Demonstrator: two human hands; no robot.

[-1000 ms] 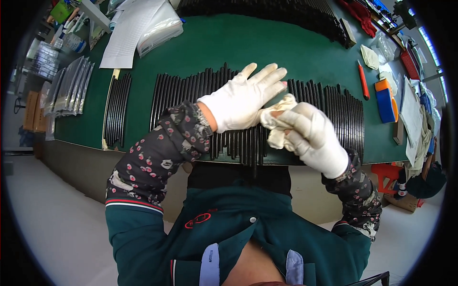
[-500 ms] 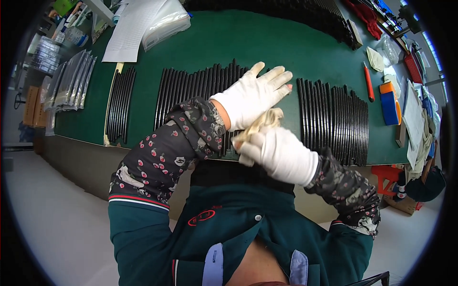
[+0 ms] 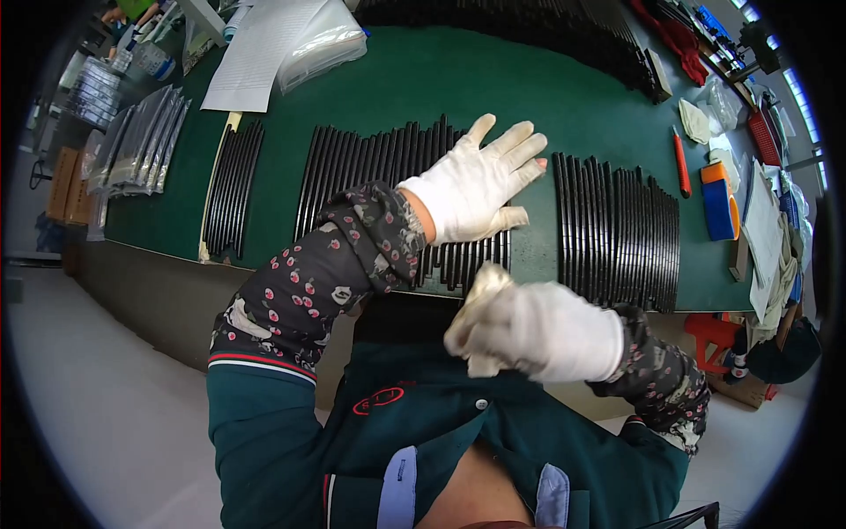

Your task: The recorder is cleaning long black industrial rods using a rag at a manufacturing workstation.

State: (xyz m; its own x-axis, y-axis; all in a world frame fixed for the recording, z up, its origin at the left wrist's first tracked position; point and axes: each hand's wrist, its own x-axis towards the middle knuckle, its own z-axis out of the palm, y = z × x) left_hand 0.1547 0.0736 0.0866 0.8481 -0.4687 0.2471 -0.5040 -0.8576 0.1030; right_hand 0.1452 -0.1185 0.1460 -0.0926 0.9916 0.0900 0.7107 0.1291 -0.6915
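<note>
Side by side on the green table lies a middle row of thin black rods (image 3: pixel 366 163). My left hand (image 3: pixel 471 187), in a white glove, rests flat across the right part of this row with its fingers spread. My right hand (image 3: pixel 551 333), gloved too and blurred by motion, is closed on a crumpled cream cloth (image 3: pixel 480 304) just off the table's near edge, in front of my body. To the right of my left hand lies another row of black rods (image 3: pixel 617 234). A narrower group of black rods (image 3: pixel 233 189) lies at the left beside a pale strip.
A large heap of black rods (image 3: pixel 529 35) spans the table's far side. At the right lie a red pen-like tool (image 3: pixel 681 163) and an orange-and-blue tape roll (image 3: pixel 721 203). Paper sheets (image 3: pixel 251 66) and plastic bags (image 3: pixel 322 53) sit far left, near wrapped bundles (image 3: pixel 145 145).
My right hand has drawn the cloth back toward my body, off the rods and past the table edge. My left hand stays spread on the rods, its thumb now uncovered.
</note>
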